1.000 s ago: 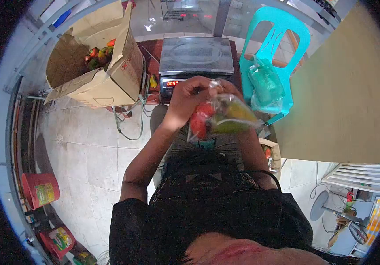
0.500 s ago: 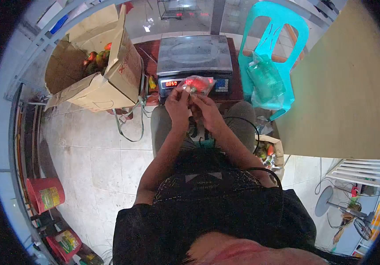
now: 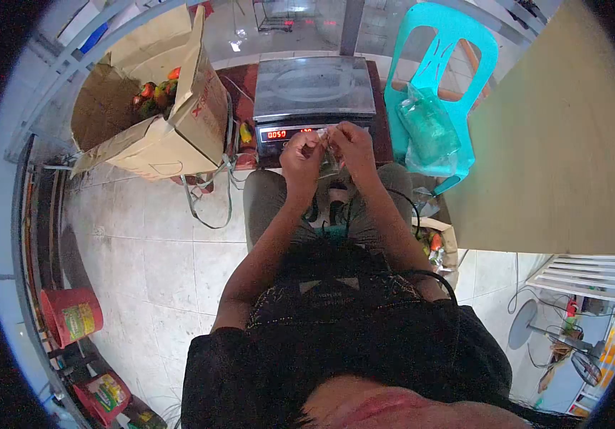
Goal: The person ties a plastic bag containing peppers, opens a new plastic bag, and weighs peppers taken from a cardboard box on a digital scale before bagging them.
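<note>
Both hands meet in front of the weighing scale (image 3: 314,86), over its lower front edge. My left hand (image 3: 301,159) is closed on the gathered top of a clear plastic bag (image 3: 329,169). Beside it, my right hand (image 3: 352,149) pinches the same bag top, fingers pressed together. The bag hangs below and between the hands; its contents are mostly hidden. Red digits glow on the scale's display, partly covered by the hands.
A cardboard box (image 3: 132,143) of red and green peppers stands at the left. At right are a turquoise chair (image 3: 464,118) with a green plastic package (image 3: 429,132), and a smaller box (image 3: 450,247) of peppers. Red bins (image 3: 71,314) and a fan (image 3: 524,325) stand lower down.
The bag of red and green peppers swung up before the scale, then dropped below the hands. My hands have stayed together at its top and moved slightly up and right since the last frame.
</note>
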A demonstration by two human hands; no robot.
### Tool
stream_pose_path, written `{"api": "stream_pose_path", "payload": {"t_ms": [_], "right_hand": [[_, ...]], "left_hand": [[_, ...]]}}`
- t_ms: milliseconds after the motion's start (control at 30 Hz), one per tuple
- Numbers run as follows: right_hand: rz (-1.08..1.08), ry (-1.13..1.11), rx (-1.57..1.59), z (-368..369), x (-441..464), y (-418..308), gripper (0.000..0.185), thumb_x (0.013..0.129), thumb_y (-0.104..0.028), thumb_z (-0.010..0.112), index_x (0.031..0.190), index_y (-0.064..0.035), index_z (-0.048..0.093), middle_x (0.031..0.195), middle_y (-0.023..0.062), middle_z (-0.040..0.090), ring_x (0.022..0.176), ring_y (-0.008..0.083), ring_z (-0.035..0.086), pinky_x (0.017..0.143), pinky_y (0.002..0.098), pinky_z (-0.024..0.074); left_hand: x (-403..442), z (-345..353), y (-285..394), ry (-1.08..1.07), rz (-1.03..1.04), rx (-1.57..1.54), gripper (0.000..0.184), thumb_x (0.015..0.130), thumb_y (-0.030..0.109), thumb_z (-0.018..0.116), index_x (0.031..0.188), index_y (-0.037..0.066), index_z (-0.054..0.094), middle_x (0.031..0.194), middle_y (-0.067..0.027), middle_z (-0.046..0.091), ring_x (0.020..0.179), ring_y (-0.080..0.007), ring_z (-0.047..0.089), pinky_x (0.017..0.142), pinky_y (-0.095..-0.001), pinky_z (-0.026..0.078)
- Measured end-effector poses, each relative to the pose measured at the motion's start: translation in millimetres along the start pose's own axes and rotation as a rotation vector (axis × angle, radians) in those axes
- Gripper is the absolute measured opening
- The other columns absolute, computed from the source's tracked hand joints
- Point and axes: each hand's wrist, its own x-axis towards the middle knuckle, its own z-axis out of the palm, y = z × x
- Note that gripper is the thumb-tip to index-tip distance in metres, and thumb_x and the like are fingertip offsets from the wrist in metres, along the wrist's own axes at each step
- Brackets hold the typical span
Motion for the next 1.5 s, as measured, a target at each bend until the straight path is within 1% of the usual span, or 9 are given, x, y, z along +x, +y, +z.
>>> {"api": "stream_pose_path", "payload": {"t_ms": [167,267,367,667,867,1167,1267,1367,1500], "right_hand": [[-0.193,0.088,-0.200,2.7,5.6,-5.9,0.021,0.085,-0.021,0.064,0.077,-0.0016,0.060,0.070,0.0012,0.060,0.063,0.0076,0.052,0.058,0.0237,0.0429],[-0.311,0.155,-0.098,10.7,7.7,-1.0,0.017,0.082,-0.015,0.067,0.079,-0.0011,0.059,0.074,0.0017,0.061,0.069,0.0086,0.054,0.065,0.0233,0.0446],[-0.350,0.211,-0.087,9.5,5.3,-8.6,0.016,0.079,-0.014,0.069,0.084,-0.0036,0.058,0.082,0.0073,0.064,0.073,0.0154,0.059,0.067,0.0306,0.0467],[-0.314,0.273,-0.087,9.4,4.6,-12.9,0.018,0.080,-0.008,0.065,0.097,-0.0039,0.063,0.090,0.0079,0.065,0.081,0.0221,0.063,0.078,0.0314,0.0486],[-0.361,0.261,-0.216,6.9,-4.5,-22.8,0.021,0.079,-0.007,0.065,0.100,-0.0039,0.064,0.096,0.0099,0.063,0.087,0.0238,0.062,0.082,0.0323,0.0487],[-0.311,0.239,-0.243,7.5,-6.7,-11.1,0.012,0.078,-0.005,0.064,0.088,-0.0023,0.058,0.084,0.0101,0.058,0.077,0.0223,0.060,0.068,0.0328,0.0475],[-0.288,0.162,-0.174,10.6,-12.1,-6.3,0.012,0.078,-0.005,0.064,0.088,-0.0024,0.058,0.083,0.0103,0.058,0.076,0.0230,0.060,0.069,0.0331,0.0472],[-0.324,0.119,-0.222,10.4,-10.6,-2.4,0.012,0.078,-0.005,0.064,0.088,-0.0024,0.057,0.083,0.0101,0.058,0.076,0.0237,0.059,0.069,0.0331,0.0468],[-0.382,0.062,-0.218,10.2,-13.8,-9.0,0.014,0.078,-0.005,0.064,0.089,-0.0024,0.056,0.083,0.0096,0.058,0.076,0.0236,0.059,0.070,0.0324,0.0462]], "left_hand": [[8.1,8.7,0.0,0.061,-0.015,-0.004,0.002,0.085,0.001,0.059,0.085,0.002,0.058,0.082,-0.0008,0.059,0.076,-0.0085,0.053,0.070,-0.0224,0.043],[12.4,10.7,-5.5,0.084,0.030,-0.141,0.005,0.087,0.006,0.060,0.089,0.001,0.059,0.086,-0.0012,0.061,0.079,-0.0086,0.054,0.074,-0.0226,0.042],[7.3,8.2,8.5,0.021,0.022,-0.132,0.018,0.090,0.014,0.059,0.099,-0.002,0.060,0.095,-0.0046,0.061,0.089,-0.0117,0.055,0.082,-0.0256,0.042],[-9.9,14.6,27.0,-0.024,0.087,-0.032,0.034,0.091,0.012,0.053,0.122,0.000,0.055,0.129,-0.0163,0.050,0.118,-0.0265,0.049,0.101,-0.0326,0.034],[-9.1,9.8,33.0,-0.084,0.144,-0.003,0.034,0.091,0.010,0.051,0.123,0.001,0.054,0.127,-0.0162,0.052,0.118,-0.0267,0.049,0.102,-0.0328,0.033],[-14.4,7.4,27.6,-0.035,-0.020,-0.383,0.022,0.089,0.007,0.057,0.109,0.000,0.058,0.114,-0.0103,0.057,0.102,-0.0174,0.056,0.092,-0.0292,0.041],[-6.1,5.7,24.5,0.069,0.085,-0.100,0.016,0.085,0.002,0.059,0.101,0.001,0.058,0.102,-0.0071,0.058,0.092,-0.0131,0.055,0.084,-0.0259,0.044],[0.5,-4.9,35.1,-0.013,0.091,0.083,0.014,0.085,0.000,0.058,0.099,0.001,0.057,0.092,-0.0038,0.056,0.088,-0.0117,0.054,0.079,-0.0248,0.043],[1.7,-5.4,19.9,-0.018,0.048,-0.112,0.011,0.083,0.000,0.058,0.093,0.001,0.055,0.087,-0.0028,0.054,0.086,-0.0108,0.053,0.077,-0.0241,0.043]]}}
